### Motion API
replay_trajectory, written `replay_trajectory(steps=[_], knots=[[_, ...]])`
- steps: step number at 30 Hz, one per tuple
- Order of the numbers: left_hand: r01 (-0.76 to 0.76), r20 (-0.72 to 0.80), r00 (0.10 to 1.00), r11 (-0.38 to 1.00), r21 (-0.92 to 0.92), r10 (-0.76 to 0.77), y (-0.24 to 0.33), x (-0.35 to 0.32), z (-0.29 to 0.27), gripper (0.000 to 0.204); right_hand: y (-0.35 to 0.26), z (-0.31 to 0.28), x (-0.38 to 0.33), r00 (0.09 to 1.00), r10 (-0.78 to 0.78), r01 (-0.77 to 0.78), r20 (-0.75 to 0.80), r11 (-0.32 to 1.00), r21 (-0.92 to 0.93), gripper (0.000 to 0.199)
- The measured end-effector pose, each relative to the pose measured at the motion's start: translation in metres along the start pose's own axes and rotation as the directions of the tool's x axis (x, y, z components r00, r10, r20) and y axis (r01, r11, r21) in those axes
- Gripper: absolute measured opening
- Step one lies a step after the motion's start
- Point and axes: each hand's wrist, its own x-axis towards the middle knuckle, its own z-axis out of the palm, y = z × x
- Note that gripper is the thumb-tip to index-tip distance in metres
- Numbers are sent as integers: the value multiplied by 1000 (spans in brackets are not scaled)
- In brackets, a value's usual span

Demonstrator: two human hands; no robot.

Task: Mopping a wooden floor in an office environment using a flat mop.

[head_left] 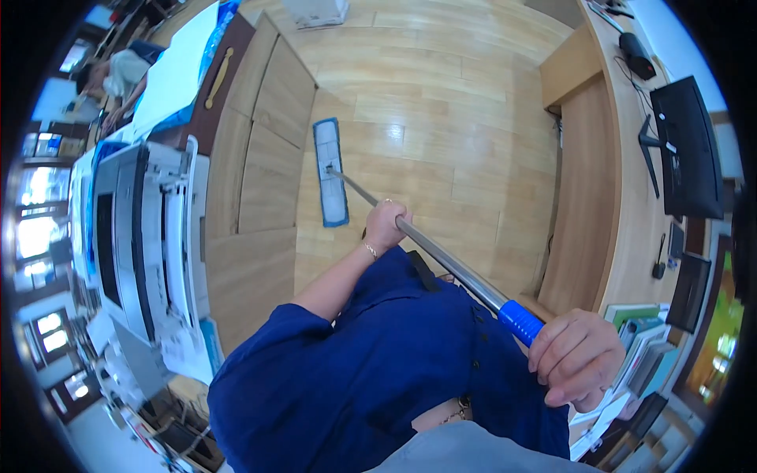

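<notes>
A flat mop with a long metal pole [453, 268] runs slantwise across my front. Its pale, blue-edged mop head [331, 172] lies on the wooden floor beside the cabinet on the left. My left hand [386, 226] is wrapped round the pole partway down, a thin bracelet on that wrist. Up at the top end, my right hand [579, 359] closes over the end of the blue grip [520, 322]. The fingers of both hands are curled round the mop.
A wooden cabinet [260, 150] with a printer [130, 236] stands close on the left. To the right a desk [623, 236] bears a monitor [686, 146], a black speaker [636, 55] and several books [650, 347]. A white box [315, 12] sits at the far end. Another person [118, 83] is at far left.
</notes>
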Motion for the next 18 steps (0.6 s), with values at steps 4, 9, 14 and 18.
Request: replay_trajectory(steps=[4, 9, 14, 18], knots=[[111, -70, 991, 994, -12, -112, 40, -53, 17, 29, -18, -21, -23, 987, -13, -7, 161, 992, 126, 21], [186, -160, 968, 981, -53, -192, 65, -86, 36, 30, -30, -31, -44, 959, -62, -13, 276, 965, 262, 23], [159, -172, 972, 987, -22, -160, 67, -38, 69, 30, -48, -51, -56, 999, 51, -48, -13, 988, 146, 17], [29, -60, 998, 992, -126, -37, 102, 16, 98, 27, -88, -71, -62, 993, 98, -95, 68, 994, -44, 15]])
